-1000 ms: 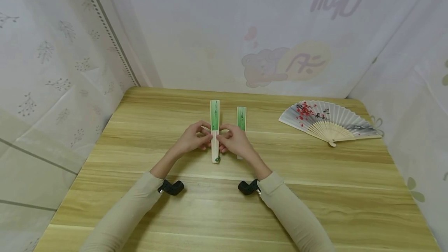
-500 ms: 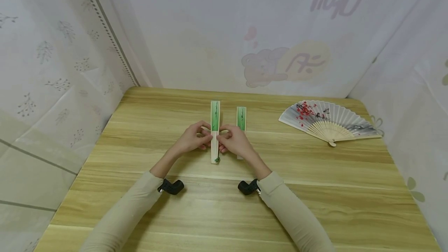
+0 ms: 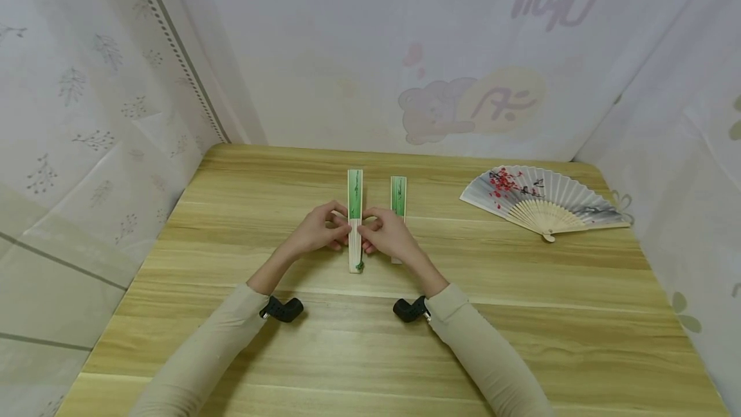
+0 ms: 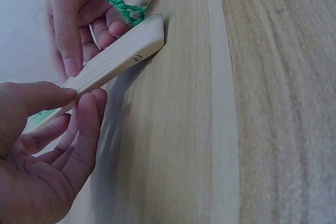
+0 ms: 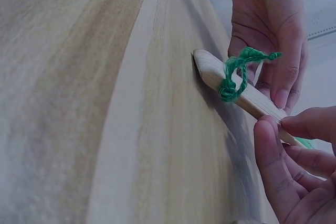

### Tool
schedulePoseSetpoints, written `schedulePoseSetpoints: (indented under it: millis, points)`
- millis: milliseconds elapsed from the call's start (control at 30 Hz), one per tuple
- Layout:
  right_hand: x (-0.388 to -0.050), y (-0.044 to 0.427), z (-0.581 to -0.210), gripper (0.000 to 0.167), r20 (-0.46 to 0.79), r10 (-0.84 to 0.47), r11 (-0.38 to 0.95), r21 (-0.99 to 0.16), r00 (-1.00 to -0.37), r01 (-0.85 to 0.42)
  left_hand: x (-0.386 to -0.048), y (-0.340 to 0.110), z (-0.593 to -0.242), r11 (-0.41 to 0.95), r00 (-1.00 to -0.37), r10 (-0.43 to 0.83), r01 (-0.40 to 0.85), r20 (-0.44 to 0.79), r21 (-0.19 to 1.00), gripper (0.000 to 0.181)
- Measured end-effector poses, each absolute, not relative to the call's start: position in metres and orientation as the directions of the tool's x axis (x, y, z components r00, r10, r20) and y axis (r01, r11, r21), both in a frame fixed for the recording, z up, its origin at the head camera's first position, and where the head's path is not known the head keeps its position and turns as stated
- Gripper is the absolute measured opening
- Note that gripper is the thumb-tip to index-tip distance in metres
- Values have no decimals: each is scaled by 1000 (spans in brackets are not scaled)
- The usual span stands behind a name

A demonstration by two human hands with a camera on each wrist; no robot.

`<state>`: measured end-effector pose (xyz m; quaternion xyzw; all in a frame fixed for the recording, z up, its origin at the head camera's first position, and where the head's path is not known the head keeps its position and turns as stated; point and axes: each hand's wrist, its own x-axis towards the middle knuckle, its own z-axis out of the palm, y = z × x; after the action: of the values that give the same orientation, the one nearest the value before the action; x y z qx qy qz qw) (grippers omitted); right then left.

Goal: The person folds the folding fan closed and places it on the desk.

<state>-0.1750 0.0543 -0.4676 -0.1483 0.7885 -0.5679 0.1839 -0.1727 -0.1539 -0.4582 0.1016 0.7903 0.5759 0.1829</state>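
Observation:
A folded hand fan (image 3: pixel 356 201) with green-printed paper and pale wooden ribs stands between both hands at the middle of the table. My left hand (image 3: pixel 315 230) pinches its left edge between thumb and fingers; my right hand (image 3: pixel 389 235) pinches the right edge. In the left wrist view the fan slants, its riveted end (image 4: pixel 149 35) low at the tabletop and its paper end raised. A knotted green cord (image 5: pixel 233 82) hangs on that riveted end. Behind my right hand lies a second folded green fan (image 3: pixel 398 195), its lower part mostly hidden.
An opened fan (image 3: pixel 556 208) with red blossoms and grey paper lies spread at the table's right rear. Printed cloth (image 3: pixel 324 50) hangs along the back edge of the wooden table (image 3: pixel 347 352) and at both sides.
The held fan has shifted very slightly toward the person. Both hands keep their pinch on it, nearly still. The other two fans have stayed in place.

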Motion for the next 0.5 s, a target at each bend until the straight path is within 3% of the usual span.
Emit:
schedulePoseSetpoints:
  millis: [500]
  points:
    - [-173,49,-466,35,-143,-416,373,-928,-898,-25,-172,-151,-456,349,-918,342,-72,-199,934,33]
